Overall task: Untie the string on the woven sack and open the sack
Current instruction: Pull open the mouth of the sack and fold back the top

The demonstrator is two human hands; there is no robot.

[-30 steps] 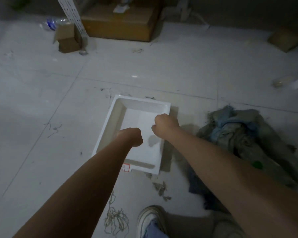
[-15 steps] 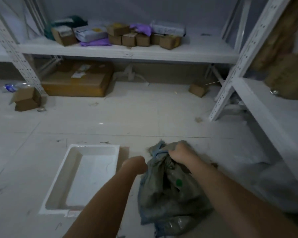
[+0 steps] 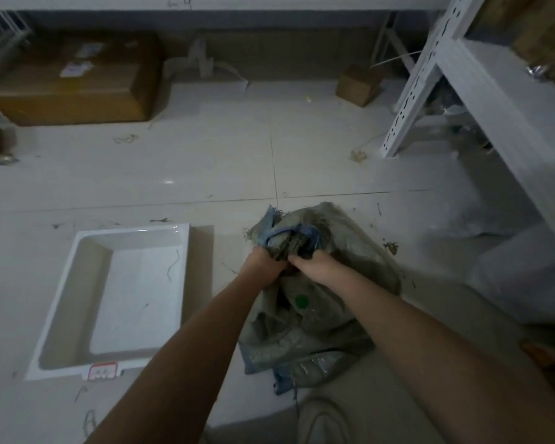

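Note:
A dirty grey-green woven sack with blue frayed edges lies crumpled on the tiled floor, a green dot on its side. Its bunched neck points away from me. My left hand and my right hand both grip the gathered fabric just below the neck, side by side and touching. I cannot make out a string on the neck. A loose piece of string lies inside the white tray to the left.
The white tray sits on the floor left of the sack. A white metal shelf rack stands at the right, cardboard boxes lie under the far shelf, and my shoe is near the bottom edge.
Both hands left the tray and moved right to the sack. My right hand took the neck first, then my left hand closed on it too. The view tilted down.

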